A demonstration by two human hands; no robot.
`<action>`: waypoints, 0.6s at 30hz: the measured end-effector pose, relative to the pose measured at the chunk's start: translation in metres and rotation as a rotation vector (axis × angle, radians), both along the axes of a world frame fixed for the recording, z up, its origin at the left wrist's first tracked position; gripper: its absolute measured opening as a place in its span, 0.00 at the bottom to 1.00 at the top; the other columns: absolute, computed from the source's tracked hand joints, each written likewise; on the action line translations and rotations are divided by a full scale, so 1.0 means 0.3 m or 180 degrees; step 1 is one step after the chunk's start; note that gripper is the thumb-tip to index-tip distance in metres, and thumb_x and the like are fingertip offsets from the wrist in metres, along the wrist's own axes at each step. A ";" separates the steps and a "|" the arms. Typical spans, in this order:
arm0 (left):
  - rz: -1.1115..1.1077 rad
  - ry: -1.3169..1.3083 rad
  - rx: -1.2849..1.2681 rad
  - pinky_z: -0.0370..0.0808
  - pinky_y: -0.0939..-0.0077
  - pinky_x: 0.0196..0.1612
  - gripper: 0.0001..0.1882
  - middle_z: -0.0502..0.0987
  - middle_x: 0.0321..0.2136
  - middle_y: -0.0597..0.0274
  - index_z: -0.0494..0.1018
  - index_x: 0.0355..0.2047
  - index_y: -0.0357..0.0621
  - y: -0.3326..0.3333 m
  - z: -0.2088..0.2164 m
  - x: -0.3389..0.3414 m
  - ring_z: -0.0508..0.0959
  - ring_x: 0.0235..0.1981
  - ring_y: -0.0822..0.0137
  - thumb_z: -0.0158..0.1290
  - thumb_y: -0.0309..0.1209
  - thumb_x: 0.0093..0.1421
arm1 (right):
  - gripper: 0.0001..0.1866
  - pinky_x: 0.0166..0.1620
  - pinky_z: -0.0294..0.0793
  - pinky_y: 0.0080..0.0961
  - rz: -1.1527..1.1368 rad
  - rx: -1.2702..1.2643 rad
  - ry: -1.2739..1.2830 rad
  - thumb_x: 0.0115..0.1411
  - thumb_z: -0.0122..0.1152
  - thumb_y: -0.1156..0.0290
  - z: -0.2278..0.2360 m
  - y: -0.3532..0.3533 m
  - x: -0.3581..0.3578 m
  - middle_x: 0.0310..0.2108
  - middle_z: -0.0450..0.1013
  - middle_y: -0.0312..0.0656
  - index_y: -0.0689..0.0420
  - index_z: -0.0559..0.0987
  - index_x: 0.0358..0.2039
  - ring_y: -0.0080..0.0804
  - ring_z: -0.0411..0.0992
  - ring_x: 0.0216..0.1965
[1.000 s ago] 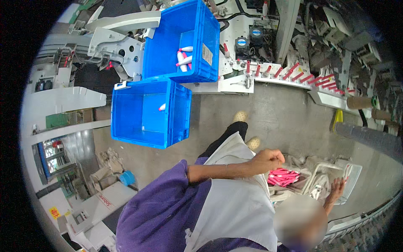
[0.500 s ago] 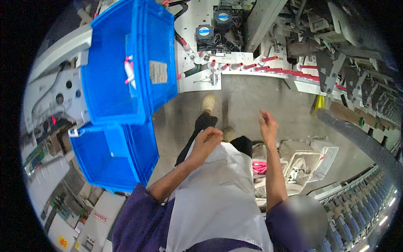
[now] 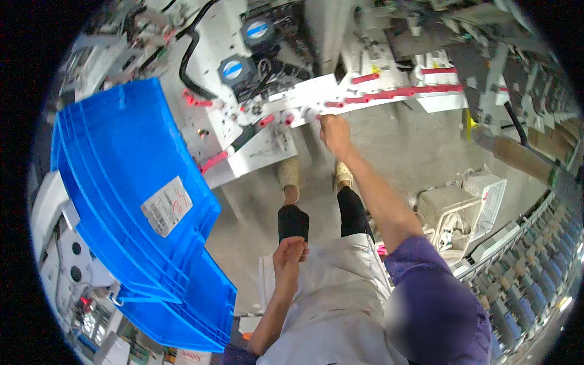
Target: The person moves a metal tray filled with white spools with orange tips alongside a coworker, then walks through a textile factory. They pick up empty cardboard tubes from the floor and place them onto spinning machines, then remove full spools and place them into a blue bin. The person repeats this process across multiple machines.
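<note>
Right hand [image 3: 334,135], one o'clock of centre: forearm extended, fingers bent inward at a pale, red-tipped bobbin [image 3: 311,114] on the white machine ledge [image 3: 310,91]; whether they pinch it or only sit just beside it, I cannot tell. Left hand [image 3: 291,258], six o'clock: before the pale apron [image 3: 340,286], fingers curled toward the thumb; whether anything lies inside, I cannot tell. Row of red tubes [image 3: 401,92], two o'clock: set along the ledge. Handling, by my judgement: bobbin light, core stiff, any wound thread rather slick and easily scuffed; I would grip the bare red tip, fingers opposed, keeping off the pale body. Large blue crate [image 3: 134,140], nine o'clock: pale label on its side. Smaller blue crate [image 3: 204,292], eight o'clock: just beside the large one. Two dark motors [image 3: 234,70], eleven o'clock: blue-and-white discs on top. Cream basket [image 3: 435,201], three o'clock: on the floor.
</note>
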State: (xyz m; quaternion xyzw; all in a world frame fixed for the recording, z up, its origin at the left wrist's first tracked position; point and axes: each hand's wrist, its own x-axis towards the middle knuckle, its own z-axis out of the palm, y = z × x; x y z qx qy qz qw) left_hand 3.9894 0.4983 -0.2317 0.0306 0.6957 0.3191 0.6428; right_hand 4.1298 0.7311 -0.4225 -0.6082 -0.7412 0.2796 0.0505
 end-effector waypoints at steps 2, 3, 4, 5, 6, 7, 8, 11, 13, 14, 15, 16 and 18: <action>-0.0256 -0.0012 0.0399 0.65 0.83 0.29 0.09 0.72 0.27 0.70 0.71 0.36 0.45 0.086 -0.022 0.032 0.68 0.25 0.77 0.50 0.36 0.62 | 0.07 0.37 0.74 0.32 -0.0784 0.0513 0.0969 0.52 0.54 0.77 0.125 -0.102 0.087 0.29 0.72 0.58 0.64 0.77 0.30 0.50 0.74 0.32; -0.0385 0.0054 0.0528 0.65 0.83 0.29 0.09 0.72 0.27 0.70 0.71 0.35 0.45 0.137 -0.034 0.053 0.68 0.25 0.77 0.50 0.37 0.62 | 0.08 0.37 0.74 0.30 -0.1247 0.0187 0.1126 0.52 0.54 0.79 0.197 -0.167 0.133 0.30 0.74 0.55 0.64 0.77 0.33 0.47 0.74 0.32; -0.0229 -0.0024 0.0335 0.66 0.81 0.30 0.09 0.72 0.27 0.70 0.71 0.36 0.46 0.206 -0.060 0.077 0.69 0.26 0.76 0.49 0.38 0.62 | 0.10 0.36 0.74 0.28 -0.1673 -0.0011 0.1354 0.53 0.54 0.80 0.268 -0.235 0.177 0.32 0.75 0.53 0.64 0.78 0.36 0.43 0.75 0.32; -0.0130 -0.0003 -0.0102 0.66 0.80 0.31 0.10 0.71 0.28 0.69 0.70 0.37 0.47 0.277 -0.086 0.100 0.69 0.27 0.75 0.49 0.39 0.62 | 0.11 0.38 0.73 0.25 -0.2189 -0.0411 0.2266 0.55 0.55 0.79 0.333 -0.299 0.214 0.32 0.75 0.47 0.64 0.77 0.40 0.35 0.74 0.32; 0.0206 -0.0070 0.0113 0.67 0.78 0.33 0.10 0.71 0.29 0.69 0.70 0.39 0.48 0.333 -0.098 0.115 0.70 0.28 0.73 0.49 0.39 0.62 | 0.13 0.40 0.72 0.23 -0.2694 -0.0843 0.3194 0.56 0.57 0.78 0.392 -0.364 0.245 0.31 0.75 0.42 0.64 0.76 0.43 0.26 0.72 0.32; 0.0478 -0.0121 0.0167 0.67 0.77 0.35 0.10 0.71 0.30 0.68 0.69 0.41 0.49 0.398 -0.115 0.134 0.71 0.30 0.71 0.49 0.39 0.62 | 0.15 0.42 0.72 0.22 -0.2744 -0.1108 0.3504 0.57 0.56 0.78 0.444 -0.419 0.278 0.35 0.75 0.41 0.64 0.75 0.45 0.25 0.72 0.34; 0.0485 -0.0406 0.0380 0.68 0.73 0.39 0.16 0.72 0.33 0.65 0.68 0.43 0.46 0.469 -0.131 0.147 0.72 0.34 0.69 0.49 0.42 0.62 | 0.16 0.43 0.71 0.21 -0.2790 -0.1370 0.3811 0.57 0.56 0.78 0.493 -0.475 0.311 0.38 0.74 0.39 0.64 0.74 0.48 0.25 0.71 0.36; 0.0013 -0.0921 0.0916 0.68 0.69 0.43 0.16 0.73 0.37 0.63 0.68 0.45 0.46 0.571 -0.091 0.216 0.72 0.39 0.66 0.48 0.42 0.62 | 0.22 0.46 0.70 0.20 -0.2472 -0.1665 0.4082 0.58 0.55 0.79 0.621 -0.563 0.366 0.45 0.71 0.39 0.63 0.68 0.54 0.23 0.70 0.40; -0.0753 -0.0569 0.1385 0.68 0.69 0.45 0.14 0.73 0.37 0.63 0.68 0.45 0.45 0.599 -0.028 0.278 0.72 0.39 0.65 0.47 0.39 0.63 | 0.28 0.46 0.69 0.18 -0.2138 -0.1340 0.3879 0.59 0.54 0.76 0.683 -0.542 0.379 0.49 0.67 0.39 0.62 0.59 0.60 0.21 0.68 0.43; -0.1263 -0.0103 0.1627 0.68 0.68 0.46 0.15 0.73 0.37 0.61 0.68 0.45 0.43 0.598 0.014 0.307 0.73 0.40 0.65 0.47 0.38 0.63 | 0.28 0.44 0.69 0.18 -0.1952 -0.1246 0.3932 0.60 0.52 0.75 0.702 -0.514 0.380 0.46 0.68 0.38 0.60 0.58 0.60 0.20 0.68 0.41; -0.1771 0.0317 0.1901 0.68 0.67 0.47 0.16 0.74 0.36 0.60 0.68 0.46 0.40 0.592 0.053 0.345 0.73 0.40 0.64 0.46 0.37 0.63 | 0.29 0.40 0.71 0.20 -0.1976 -0.1107 0.3875 0.59 0.54 0.70 0.723 -0.490 0.373 0.44 0.70 0.39 0.56 0.59 0.60 0.21 0.68 0.36; -0.2316 0.0536 0.2199 0.69 0.67 0.47 0.17 0.74 0.36 0.59 0.68 0.47 0.39 0.598 0.083 0.378 0.74 0.40 0.65 0.46 0.38 0.63 | 0.29 0.36 0.72 0.23 -0.1977 -0.1251 0.3308 0.58 0.55 0.65 0.735 -0.475 0.375 0.42 0.71 0.41 0.52 0.60 0.60 0.23 0.69 0.32; -0.2383 -0.0076 0.2413 0.70 0.68 0.47 0.19 0.75 0.37 0.57 0.67 0.46 0.36 0.632 0.129 0.430 0.74 0.40 0.65 0.46 0.39 0.63 | 0.17 0.28 0.72 0.32 -0.2115 -0.0809 0.2785 0.60 0.52 0.58 0.752 -0.485 0.385 0.23 0.74 0.45 0.53 0.70 0.45 0.31 0.71 0.21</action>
